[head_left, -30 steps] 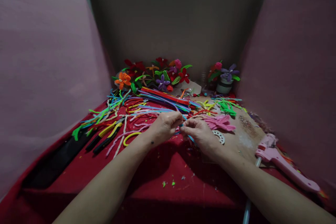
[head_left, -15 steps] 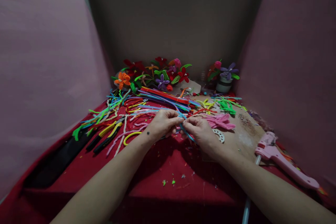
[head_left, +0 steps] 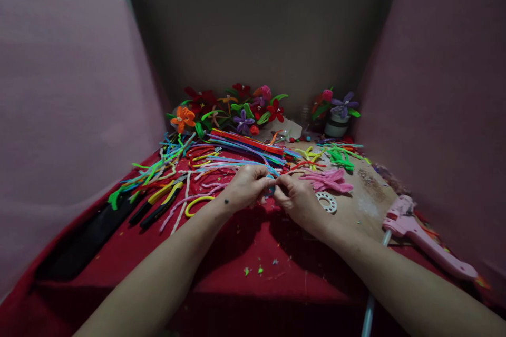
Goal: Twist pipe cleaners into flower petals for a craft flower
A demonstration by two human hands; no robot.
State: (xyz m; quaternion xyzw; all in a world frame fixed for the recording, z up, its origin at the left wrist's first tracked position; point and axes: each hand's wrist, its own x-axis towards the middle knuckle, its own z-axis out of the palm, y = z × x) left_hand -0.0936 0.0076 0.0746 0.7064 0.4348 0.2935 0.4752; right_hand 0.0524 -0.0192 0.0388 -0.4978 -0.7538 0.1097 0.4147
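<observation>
My left hand [head_left: 247,188] and my right hand [head_left: 297,197] meet over the red cloth [head_left: 253,253], fingertips pinched together. Between them they hold a short light-blue pipe cleaner [head_left: 271,179], mostly hidden by the fingers. Just behind the hands lies a spread of loose pipe cleaners [head_left: 221,160] in several colours. A bunch of pink pipe-cleaner pieces [head_left: 328,180] lies to the right of my right hand, and a white ring with holes [head_left: 326,201] rests beside that wrist.
Finished pipe-cleaner flowers [head_left: 233,108] line the back wall, with a small potted bunch [head_left: 338,113] at the right. A pink glue gun [head_left: 422,237] lies at the right. Yellow-handled pliers [head_left: 158,202] and a black case [head_left: 87,237] lie at the left. Pink walls close in both sides.
Both hands have drawn closer together and slightly away from me; the blue pipe cleaner that stuck out below the right hand is now tucked between the fingers.
</observation>
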